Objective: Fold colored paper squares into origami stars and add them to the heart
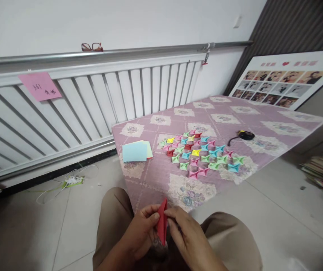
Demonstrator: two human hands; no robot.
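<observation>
Above my lap, a folded red paper (162,223) is held on edge between both hands. My left hand (141,233) pinches it from the left, thumb on the near face. From the right, my right hand (186,233) closes its thumb and fingertips on the paper's open edge. On the table beyond lie rows of small folded paper pieces (195,152) in pink, green, blue, yellow and red. To their left is a stack of coloured paper sheets (134,151), light blue on top.
A floral pink tablecloth (156,184) covers the table, with a black object (246,135) toward its right. Behind stands a white radiator (127,90) with a pink note (40,86); glasses (92,47) rest on the pipe above. A power strip (73,181) lies on the floor. A photo board (280,81) leans at right.
</observation>
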